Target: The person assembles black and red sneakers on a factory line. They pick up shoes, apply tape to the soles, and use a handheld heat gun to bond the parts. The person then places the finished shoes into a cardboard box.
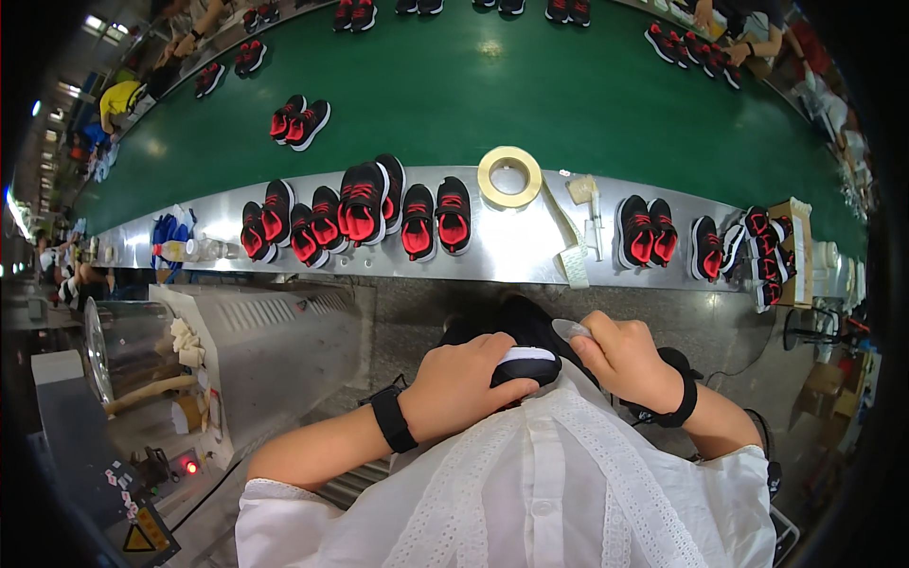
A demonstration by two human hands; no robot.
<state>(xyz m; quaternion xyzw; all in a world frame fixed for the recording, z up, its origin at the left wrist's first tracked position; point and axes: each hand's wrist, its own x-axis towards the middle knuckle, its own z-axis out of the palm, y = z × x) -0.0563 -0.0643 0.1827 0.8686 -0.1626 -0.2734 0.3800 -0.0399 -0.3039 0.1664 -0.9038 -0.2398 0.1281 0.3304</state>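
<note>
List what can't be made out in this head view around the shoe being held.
- Black shoe: mostly covered by the left hand and right hand; its front is unseen.
- Flat grey piece at the right fingertips: too small and partly covered to identify.
- Machine at lower left: controls blurred near the fisheye rim.
- Far workers: cut off by the top edge.

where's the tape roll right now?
In the head view, the tape roll lies flat on the metal ledge just right of centre, at the green belt's edge, between the row of red-and-black shoes on its left and a shoe pair on its right.
</note>
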